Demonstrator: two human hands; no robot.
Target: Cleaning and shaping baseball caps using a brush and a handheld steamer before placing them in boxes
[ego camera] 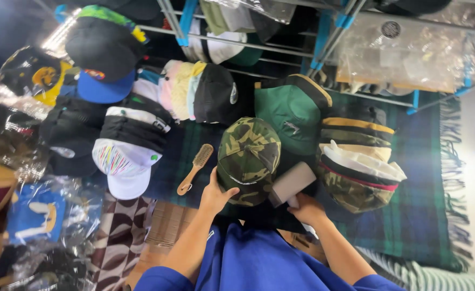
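Matt cloth camouflage cap (248, 156); wooden brush (195, 168).

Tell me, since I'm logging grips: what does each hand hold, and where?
The left hand grips the camouflage cap at its near rim. The right hand holds the lint roller by its handle.

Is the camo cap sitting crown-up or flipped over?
Crown-up: the camo cap shows its top button and panels; the left hand holds its brim.

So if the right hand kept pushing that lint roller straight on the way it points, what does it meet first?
Probably the camouflage cap: the right hand aims the lint roller up and left at its side, already touching or nearly so; depth is unclear.
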